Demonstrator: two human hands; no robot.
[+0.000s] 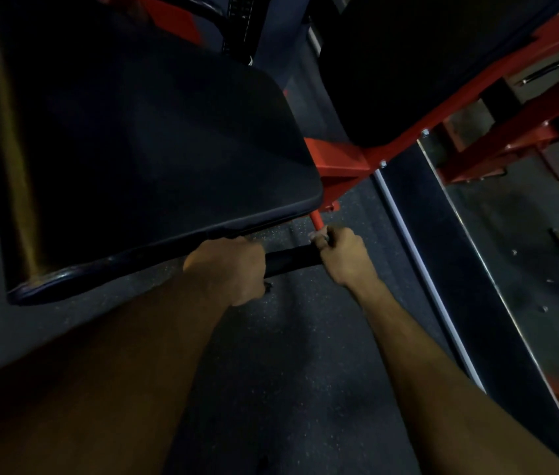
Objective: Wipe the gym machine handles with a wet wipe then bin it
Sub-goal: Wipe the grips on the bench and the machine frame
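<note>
Both hands gripped the black handle [291,260]: left hand [233,269] curled around it, right hand [341,253] pinching a wipe [317,236]. The handle looked rigid; the wipe, limp, needed wrapping.

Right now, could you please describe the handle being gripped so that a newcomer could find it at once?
Start at the big dark seat pad on the red frame. Just below its near edge a short handle runs between the left hand and right hand. Its grip is black, unlike the thin red rod it continues from.
</note>
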